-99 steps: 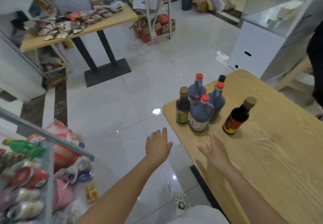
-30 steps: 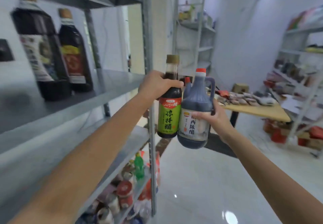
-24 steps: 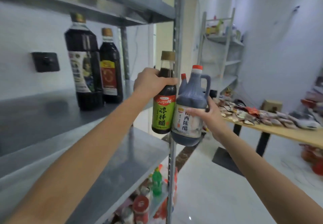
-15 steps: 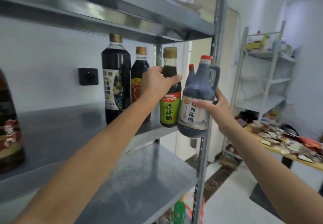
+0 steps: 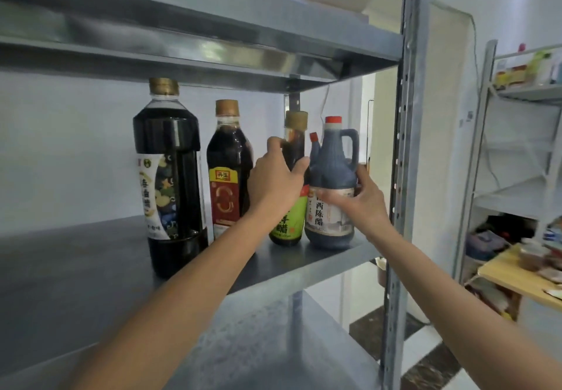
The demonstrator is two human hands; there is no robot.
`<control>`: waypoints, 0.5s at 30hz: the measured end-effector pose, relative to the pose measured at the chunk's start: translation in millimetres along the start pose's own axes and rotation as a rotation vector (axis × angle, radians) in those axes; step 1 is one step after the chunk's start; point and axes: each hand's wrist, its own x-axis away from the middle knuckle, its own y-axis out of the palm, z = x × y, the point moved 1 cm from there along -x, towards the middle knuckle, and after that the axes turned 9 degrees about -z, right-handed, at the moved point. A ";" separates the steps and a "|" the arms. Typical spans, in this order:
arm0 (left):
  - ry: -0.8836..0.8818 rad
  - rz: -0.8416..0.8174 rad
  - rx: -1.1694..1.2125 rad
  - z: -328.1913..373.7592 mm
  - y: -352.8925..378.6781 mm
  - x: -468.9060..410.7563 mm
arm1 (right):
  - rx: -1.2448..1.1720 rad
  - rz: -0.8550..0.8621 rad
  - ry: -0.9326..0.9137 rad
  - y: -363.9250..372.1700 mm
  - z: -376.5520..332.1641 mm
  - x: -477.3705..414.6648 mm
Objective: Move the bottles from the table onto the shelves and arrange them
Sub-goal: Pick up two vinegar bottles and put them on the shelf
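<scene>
1. The left hand (image 5: 275, 186) is wrapped round the shoulder of the green-label bottle (image 5: 292, 222). The right hand (image 5: 362, 204) clasps the belly of the blue jug (image 5: 333, 173).
2. Both bottles stand upright and touch side by side near the front right corner of the shelf (image 5: 91, 268). Their bases look to be down on the metal.
3. Feel that each base sits flat before loosening a grip, and let go one hand at a time.
4. The jug sits close to the front edge, so it probably wants sliding toward the rear edge.
5. Line both up with the red-label bottle (image 5: 228, 177) and the tall dark bottle (image 5: 170, 177) on their left, labels facing out.
6. Watch the upright post (image 5: 401, 177) just beside the right hand.
</scene>
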 end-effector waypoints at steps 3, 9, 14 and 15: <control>-0.010 0.011 -0.045 -9.9 13.1 -12.2 | -0.050 -0.062 -0.028 4.7 14.2 -14.7; -0.039 0.047 0.104 -20.7 38.3 -17.0 | -0.106 -0.116 -0.053 13.0 31.0 -30.5; -0.103 -0.140 0.293 -43.5 50.3 3.6 | -0.180 -0.302 -0.010 7.9 49.2 -26.9; -0.115 -0.178 0.292 -47.5 50.9 6.5 | -0.182 -0.347 0.011 6.5 53.4 -24.7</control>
